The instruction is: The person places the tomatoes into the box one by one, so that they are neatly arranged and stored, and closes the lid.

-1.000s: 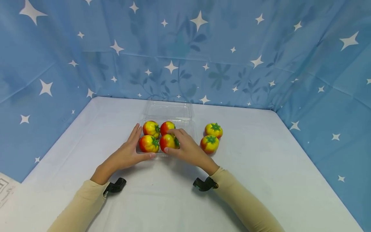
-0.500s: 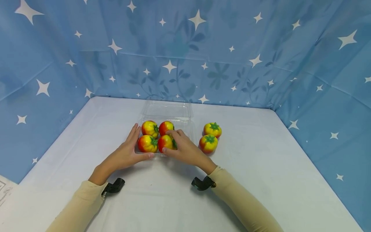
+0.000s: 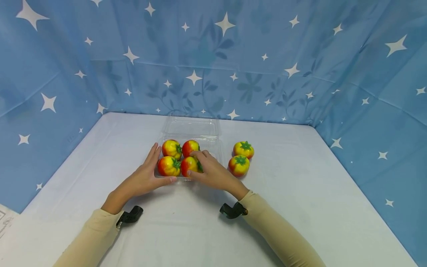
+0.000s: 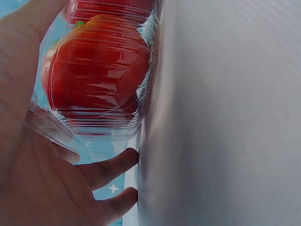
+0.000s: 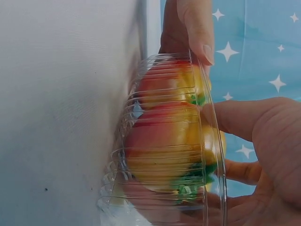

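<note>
A blue star-printed curtain (image 3: 200, 55) hangs behind a white-covered table (image 3: 300, 185). Left to right: the left hand (image 3: 145, 180), fingers extended and thumb spread, frames the left and front sides of a clear plastic hinged box (image 3: 214, 146), lid laid back. Within, among four round red-and-yellow tomato-like fruits, the front-right fruit (image 3: 188, 166) lies between the hands, stalk turned rightward, pinched by the nearer right hand (image 3: 213, 173). Two loose fruits (image 3: 239, 166) rest farther right.

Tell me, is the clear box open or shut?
Open. The lid is folded back behind the box, and the fruits inside are uncovered.
</note>
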Tool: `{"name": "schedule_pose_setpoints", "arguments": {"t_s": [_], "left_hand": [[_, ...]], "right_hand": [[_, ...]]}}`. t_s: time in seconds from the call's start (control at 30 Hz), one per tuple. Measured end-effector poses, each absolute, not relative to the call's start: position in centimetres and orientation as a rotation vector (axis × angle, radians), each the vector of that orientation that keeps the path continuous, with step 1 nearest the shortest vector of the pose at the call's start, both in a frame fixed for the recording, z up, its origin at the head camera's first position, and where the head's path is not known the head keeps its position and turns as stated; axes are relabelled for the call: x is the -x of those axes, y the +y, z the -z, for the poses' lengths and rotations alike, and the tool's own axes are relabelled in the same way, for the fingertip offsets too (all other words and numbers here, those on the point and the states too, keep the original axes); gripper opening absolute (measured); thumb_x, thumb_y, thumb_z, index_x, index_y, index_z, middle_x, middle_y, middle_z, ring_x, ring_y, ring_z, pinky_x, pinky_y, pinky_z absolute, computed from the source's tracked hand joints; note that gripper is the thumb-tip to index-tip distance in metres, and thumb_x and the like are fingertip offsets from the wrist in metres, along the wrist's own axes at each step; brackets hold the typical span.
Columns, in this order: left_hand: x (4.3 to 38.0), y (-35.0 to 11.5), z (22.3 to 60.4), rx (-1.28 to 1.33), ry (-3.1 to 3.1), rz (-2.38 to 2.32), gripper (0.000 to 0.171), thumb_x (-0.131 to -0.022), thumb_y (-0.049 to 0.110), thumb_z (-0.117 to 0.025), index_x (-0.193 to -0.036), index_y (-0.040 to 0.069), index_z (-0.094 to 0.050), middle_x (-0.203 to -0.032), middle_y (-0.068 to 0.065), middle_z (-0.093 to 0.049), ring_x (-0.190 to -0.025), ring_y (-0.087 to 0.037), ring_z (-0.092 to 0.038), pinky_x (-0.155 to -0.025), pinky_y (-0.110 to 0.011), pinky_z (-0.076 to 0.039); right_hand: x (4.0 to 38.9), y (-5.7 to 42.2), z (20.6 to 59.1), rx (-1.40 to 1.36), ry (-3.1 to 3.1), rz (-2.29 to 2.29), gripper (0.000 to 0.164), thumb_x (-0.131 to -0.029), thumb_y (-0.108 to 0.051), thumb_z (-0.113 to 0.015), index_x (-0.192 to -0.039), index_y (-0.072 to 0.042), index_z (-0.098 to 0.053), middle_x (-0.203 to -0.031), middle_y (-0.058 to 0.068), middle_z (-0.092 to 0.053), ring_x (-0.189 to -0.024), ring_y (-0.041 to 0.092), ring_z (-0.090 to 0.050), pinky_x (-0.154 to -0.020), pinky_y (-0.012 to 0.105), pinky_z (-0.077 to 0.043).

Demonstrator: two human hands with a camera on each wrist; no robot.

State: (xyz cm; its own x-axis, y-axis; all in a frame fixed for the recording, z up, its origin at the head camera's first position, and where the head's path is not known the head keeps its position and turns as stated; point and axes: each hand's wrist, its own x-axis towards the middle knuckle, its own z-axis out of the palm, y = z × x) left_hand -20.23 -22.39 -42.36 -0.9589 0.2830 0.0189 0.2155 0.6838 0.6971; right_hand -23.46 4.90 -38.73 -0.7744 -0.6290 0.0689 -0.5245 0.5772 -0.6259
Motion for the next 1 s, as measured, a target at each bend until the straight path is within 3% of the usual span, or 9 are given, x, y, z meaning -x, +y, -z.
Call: {"name": "schedule_pose_setpoints", "arguments": {"t_s": [0.3,0.7,1.0], "left_hand": [[20.3,-22.4,42.4,-0.409,2.799,-1.151,0.127,-0.09,0.063,-0.078,-0.172,0.006,0.0,-0.178,-0.014,0.013,-0.158,-0.056,-0.011,-0.115,-0.079,-0.022],[20.0,-22.3,42.3,-0.396,2.795,-1.146,0.126,-0.091,0.063,-0.077,-0.172,0.005,0.0,-0.178,-0.016,0.012,-0.156,-0.058,-0.014,-0.115,-0.079,-0.023],[20.1,-22.4,42.4,-0.402,2.801,-1.137,0.126,-0.091,0.063,-0.077,-0.172,0.005,0.0,-0.178,-0.016,0.012,-0.157,-0.057,-0.013,-0.115,-0.079,-0.022]], "right_hand": [[23.4,5.0,38.5,0.928,2.643,0.987,0.067,-0.102,-0.034,-0.074,-0.157,-0.005,-0.048,-0.151,0.017,-0.053,-0.133,0.03,-0.055,-0.113,0.048,-0.049],[23.1,5.2,38.2,0.895,2.695,0.936,0.071,-0.1,-0.036,-0.077,-0.157,-0.007,-0.047,-0.143,0.019,-0.052,-0.122,0.029,-0.059,-0.106,0.047,-0.055],[23.4,6.2,37.1,0.862,2.74,0.923,0.074,-0.101,-0.038,-0.076,-0.16,-0.006,-0.043,-0.147,0.023,-0.049,-0.123,0.038,-0.059,-0.105,0.052,-0.055]]}}
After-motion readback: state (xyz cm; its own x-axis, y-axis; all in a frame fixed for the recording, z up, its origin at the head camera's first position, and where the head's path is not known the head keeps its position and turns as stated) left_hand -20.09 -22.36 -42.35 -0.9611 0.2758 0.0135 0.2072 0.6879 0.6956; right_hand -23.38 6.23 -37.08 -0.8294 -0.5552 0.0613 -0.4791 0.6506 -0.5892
